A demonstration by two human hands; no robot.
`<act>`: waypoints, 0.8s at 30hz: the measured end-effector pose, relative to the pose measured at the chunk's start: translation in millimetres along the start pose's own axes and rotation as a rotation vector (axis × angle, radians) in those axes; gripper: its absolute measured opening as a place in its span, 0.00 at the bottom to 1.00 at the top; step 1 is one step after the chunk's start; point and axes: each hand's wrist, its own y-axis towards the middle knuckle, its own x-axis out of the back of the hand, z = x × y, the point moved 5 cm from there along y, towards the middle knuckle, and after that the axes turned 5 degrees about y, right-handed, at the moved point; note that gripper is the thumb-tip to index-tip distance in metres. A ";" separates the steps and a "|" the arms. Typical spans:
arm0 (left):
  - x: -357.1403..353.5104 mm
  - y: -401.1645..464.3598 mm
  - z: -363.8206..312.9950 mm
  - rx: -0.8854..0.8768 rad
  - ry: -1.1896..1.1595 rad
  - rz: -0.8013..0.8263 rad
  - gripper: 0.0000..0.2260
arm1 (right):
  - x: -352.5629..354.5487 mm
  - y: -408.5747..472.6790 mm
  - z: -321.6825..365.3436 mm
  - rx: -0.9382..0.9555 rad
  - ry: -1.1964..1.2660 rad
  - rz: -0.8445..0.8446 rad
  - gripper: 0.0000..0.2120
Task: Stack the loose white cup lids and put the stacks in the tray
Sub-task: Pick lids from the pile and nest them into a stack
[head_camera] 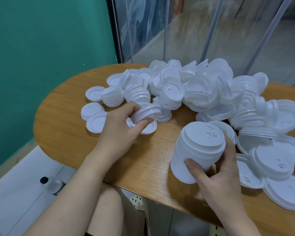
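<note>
Step in hand: stacking, gathering phase. No tray shows in the head view, so the put-away step is judged not yet begun.

Right hand [218,169] grasps a tall nested stack of white plastic cup lids [197,150], held tilted just above the near edge of the oval wooden table [63,126]. Thumb lies across the lower front of the stack, the other fingers wrap behind its upper rim. Top lid faces the camera, its embossed sip tab visible.

Left hand [121,128] pinches a small nested bunch of white lids [146,113], thumb under, fingers over, lifted a little off the table and tipped on edge. It looks like two or three lids; the count is blurred and I cannot be sure. Single flat white lids [94,124] lie just beside and under this hand.

Remaining stock: a big loose heap of white lids [194,87] across the middle and far side of the table, with more spread flat at the right edge [286,195]. Much of the heap is short partial stacks lying on their sides.

Judgement: early to middle of the task; most lids are unstacked.

Next move calls for bringing the left bunch across to the right-hand stack, matching its orientation to the top lid, seating it square so the rims nest, and steadying the stack against tipping.
</note>
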 end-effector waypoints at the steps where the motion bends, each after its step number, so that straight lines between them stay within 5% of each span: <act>1: 2.5 2.5 -7.8 -0.023 -0.021 0.000 0.07 | 0.0 -0.4 -0.5 -0.005 -0.002 -0.002 0.41; 7: 18.8 12.2 -54.0 -0.043 -0.419 -0.126 0.13 | -0.8 1.0 -0.6 -0.001 -0.003 -0.004 0.41; 11: 7.8 11.7 -82.1 0.020 -0.635 -0.012 0.12 | -2.4 -0.2 3.0 0.011 -0.007 -0.006 0.38; 24: -47.5 9.8 -75.1 0.221 -0.449 0.319 0.11 | -3.3 -1.1 6.2 0.000 0.047 -0.009 0.36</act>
